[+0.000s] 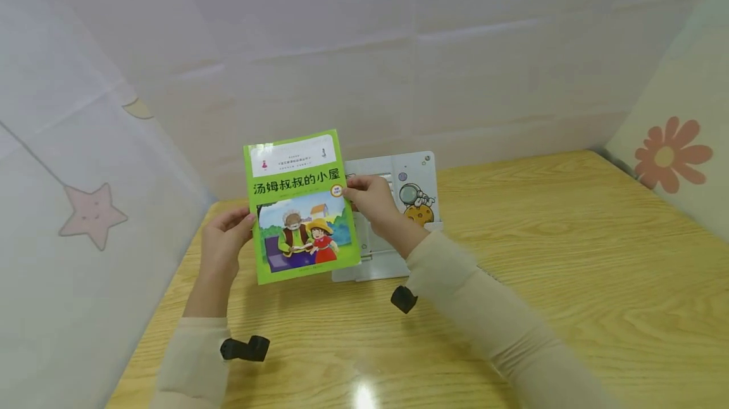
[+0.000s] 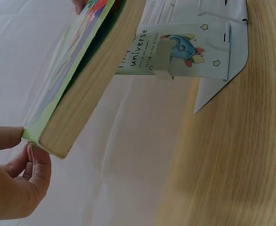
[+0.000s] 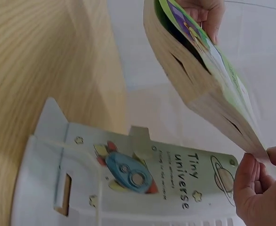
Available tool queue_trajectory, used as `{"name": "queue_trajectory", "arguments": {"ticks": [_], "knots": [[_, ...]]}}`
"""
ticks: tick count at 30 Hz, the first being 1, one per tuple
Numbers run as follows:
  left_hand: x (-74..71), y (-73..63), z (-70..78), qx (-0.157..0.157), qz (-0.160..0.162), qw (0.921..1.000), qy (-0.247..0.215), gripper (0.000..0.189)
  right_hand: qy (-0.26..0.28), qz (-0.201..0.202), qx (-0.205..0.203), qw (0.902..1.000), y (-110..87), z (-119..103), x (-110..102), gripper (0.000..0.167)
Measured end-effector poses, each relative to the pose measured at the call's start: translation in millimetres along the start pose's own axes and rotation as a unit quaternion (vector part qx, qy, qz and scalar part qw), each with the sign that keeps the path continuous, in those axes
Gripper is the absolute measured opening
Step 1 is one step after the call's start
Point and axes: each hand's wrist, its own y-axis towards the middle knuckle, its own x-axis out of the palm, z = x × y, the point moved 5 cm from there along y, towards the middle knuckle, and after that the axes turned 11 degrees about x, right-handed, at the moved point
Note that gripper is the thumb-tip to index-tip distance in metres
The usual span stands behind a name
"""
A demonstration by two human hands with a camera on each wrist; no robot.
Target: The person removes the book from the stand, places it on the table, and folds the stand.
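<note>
A green-covered children's book (image 1: 302, 219), with an illustrated front and Chinese title, is held up off the table, cover towards the head camera. My left hand (image 1: 224, 238) pinches its left edge between thumb and fingers. On the opposite edge, my right hand (image 1: 376, 203) grips the book near its upper half. Both wrist views show thick page edges, with the cover slightly parted from the pages. Just behind and to the right, a white reading stand (image 1: 418, 168) with an astronaut print is partly hidden by the book and my right hand.
The stand sits on a wood-grain table (image 1: 541, 257). In the right wrist view its panel (image 3: 128, 165) carries a rocket print and "Tiny universe" lettering. Pale cloth walls (image 1: 370, 80) enclose the back and sides. Black wrist mounts (image 1: 246, 349) stick out from both sleeves.
</note>
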Motion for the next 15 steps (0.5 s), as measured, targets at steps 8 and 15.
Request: {"name": "queue_trajectory", "arguments": {"ticks": [8,15], "knots": [[10.6,-38.3,51.2,-0.041,0.007,0.9977,0.053,0.024,-0.001,-0.018,0.014,0.9997,1.0,14,19,0.018],[-39.8,-15.7,-15.2,-0.049,-0.007,0.9986,0.018,0.034,0.016,-0.035,0.033,0.9987,-0.1,25,36,0.021]]}}
